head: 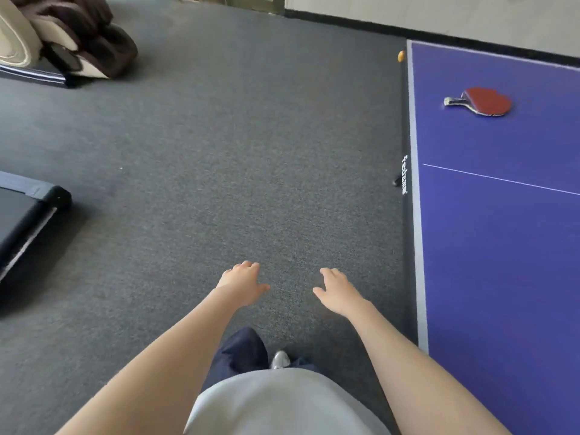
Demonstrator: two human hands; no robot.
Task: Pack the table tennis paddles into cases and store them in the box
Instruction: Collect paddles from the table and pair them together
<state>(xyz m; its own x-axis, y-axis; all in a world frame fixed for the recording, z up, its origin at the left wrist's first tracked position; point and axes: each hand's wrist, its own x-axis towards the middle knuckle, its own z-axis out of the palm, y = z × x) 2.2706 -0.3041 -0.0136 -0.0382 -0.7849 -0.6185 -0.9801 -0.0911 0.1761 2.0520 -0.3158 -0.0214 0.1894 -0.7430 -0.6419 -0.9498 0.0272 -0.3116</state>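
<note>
A person stands on dark grey carpet [219,152] beside a blue table tennis counter [502,246] edged and lined in white, both bare arms stretched forward and down in front of the body. The left hand [241,282] and the right hand [337,291] hover side by side above the floor, palms turned down and a gap between them. The fingers [248,265] of each hand are loosely bent and relaxed, thumbs pointing inward toward each other, and hold nothing. A red-faced table tennis paddle with a dark-edged wooden handle [485,101] lies flat on the counter's far half, well apart from both hands, its handle pointing toward the counter's left edge. A small orange ball [401,56] shows just beside the counter's far left corner. Below the arms are a light grey shirt [282,403], navy trousers [241,350] and the toe of a silver shoe [280,359]. A brown and cream padded massage chair [62,42] stands at the far left of the room, and the black, silver-railed end of a low machine [25,221] juts in from the left edge.
</note>
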